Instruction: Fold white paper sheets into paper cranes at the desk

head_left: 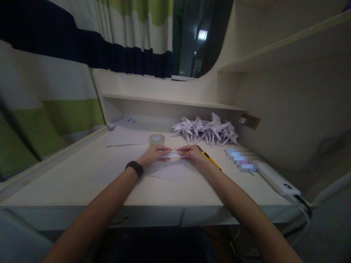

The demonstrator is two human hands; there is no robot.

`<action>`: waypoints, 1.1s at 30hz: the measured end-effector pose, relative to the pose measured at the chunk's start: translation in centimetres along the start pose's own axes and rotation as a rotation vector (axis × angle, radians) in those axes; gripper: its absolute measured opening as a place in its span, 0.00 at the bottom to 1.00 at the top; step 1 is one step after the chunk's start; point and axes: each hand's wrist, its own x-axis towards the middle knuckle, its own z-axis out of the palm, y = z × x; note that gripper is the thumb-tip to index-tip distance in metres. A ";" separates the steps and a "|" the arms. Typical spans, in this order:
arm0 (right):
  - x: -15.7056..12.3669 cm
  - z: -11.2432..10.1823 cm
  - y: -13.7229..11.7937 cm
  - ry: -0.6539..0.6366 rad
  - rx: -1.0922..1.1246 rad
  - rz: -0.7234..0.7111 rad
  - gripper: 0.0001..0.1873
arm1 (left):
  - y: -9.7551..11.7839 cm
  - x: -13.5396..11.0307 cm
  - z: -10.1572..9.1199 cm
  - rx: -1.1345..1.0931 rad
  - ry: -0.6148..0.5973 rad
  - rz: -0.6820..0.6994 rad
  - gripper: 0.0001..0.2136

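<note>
Between my two hands is a narrow strip of folded or rolled white paper, held level just above the desk. My left hand, with a dark band on its wrist, pinches the left end. The right end is pinched by my right hand. Under and in front of the hands lies a flat white sheet. A roll of clear tape stands just behind my left hand. Beside my right hand lies a yellow and black utility knife, partly hidden by that hand and forearm.
Several white paper pinwheels are piled at the back right. A stack of white paper lies at the back left. To the right are a pixelated, blurred-out object and a white power strip with cables. A low shelf overhangs the desk's back.
</note>
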 end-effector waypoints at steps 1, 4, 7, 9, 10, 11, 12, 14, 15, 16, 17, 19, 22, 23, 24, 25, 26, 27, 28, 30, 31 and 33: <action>0.0 0.0 0.0 0.001 -0.003 -0.001 0.15 | -0.1 0.1 -0.1 -0.003 0.001 -0.001 0.18; 0.0 0.0 0.1 -0.010 -0.012 -0.004 0.16 | -0.5 0.3 -0.3 0.001 0.000 -0.007 0.17; 0.0 -0.1 0.1 -0.020 -0.022 -0.007 0.17 | -0.7 0.3 -0.5 0.027 -0.017 0.000 0.16; 0.0 -0.1 0.1 -0.027 -0.028 -0.010 0.17 | -0.8 0.3 -0.7 0.039 -0.028 0.019 0.17; -0.1 -0.1 0.0 -0.031 -0.033 -0.010 0.17 | -0.8 0.2 -0.7 0.047 -0.033 0.029 0.17; -0.1 -0.1 -0.1 -0.034 -0.039 -0.010 0.17 | -0.8 0.2 -0.7 0.054 -0.036 0.037 0.17; -0.2 -0.1 -0.1 -0.037 -0.047 -0.009 0.18 | -0.9 0.2 -0.8 0.063 -0.037 0.041 0.17; -0.2 0.0 -0.3 -0.037 -0.066 -0.009 0.18 | -0.8 0.2 -0.7 0.080 -0.030 0.042 0.18; -0.3 0.0 -0.3 -0.038 -0.074 -0.009 0.17 | -0.8 0.2 -0.7 0.084 -0.024 0.040 0.18; -0.3 0.1 -0.3 -0.037 -0.079 -0.010 0.17 | -0.7 0.2 -0.6 0.087 -0.019 0.035 0.17; -0.2 0.1 -0.3 -0.034 -0.084 -0.009 0.17 | -0.6 0.1 -0.5 0.088 -0.015 0.028 0.17; -0.2 0.1 -0.3 -0.030 -0.089 -0.004 0.16 | -0.4 0.0 -0.4 0.079 -0.012 0.009 0.16; -0.1 0.1 -0.1 -0.025 -0.089 0.000 0.16 | -0.3 0.0 -0.2 0.062 -0.012 -0.013 0.15; -0.1 0.1 -0.1 -0.031 -0.086 0.001 0.16 | -0.3 0.0 -0.2 0.062 -0.011 -0.011 0.15; -0.1 0.1 0.0 -0.041 -0.082 0.000 0.16 | -0.3 0.0 -0.2 0.065 -0.007 -0.005 0.15; -0.1 0.0 0.0 -0.054 -0.078 0.000 0.16 | -0.3 0.0 -0.2 0.071 0.000 0.004 0.15; -0.1 0.0 0.0 -0.068 -0.076 0.000 0.16 | -0.3 0.0 -0.2 0.079 0.005 0.014 0.15; -0.1 0.0 0.1 -0.077 -0.075 0.001 0.17 | -0.4 0.1 -0.3 0.086 0.009 0.025 0.14; -0.1 0.0 0.1 -0.079 -0.075 0.001 0.17 | -0.4 0.1 -0.3 0.091 0.008 0.032 0.14; -0.1 -0.1 0.1 -0.062 -0.070 -0.003 0.17 | -0.4 0.1 -0.4 0.088 0.002 0.034 0.15; -0.1 -0.1 0.2 -0.052 -0.065 -0.007 0.17 | -0.3 0.1 -0.4 0.082 -0.003 0.031 0.15; -0.1 -0.1 0.2 -0.038 -0.057 -0.021 0.17 | -0.3 0.0 -0.4 0.073 -0.003 0.021 0.16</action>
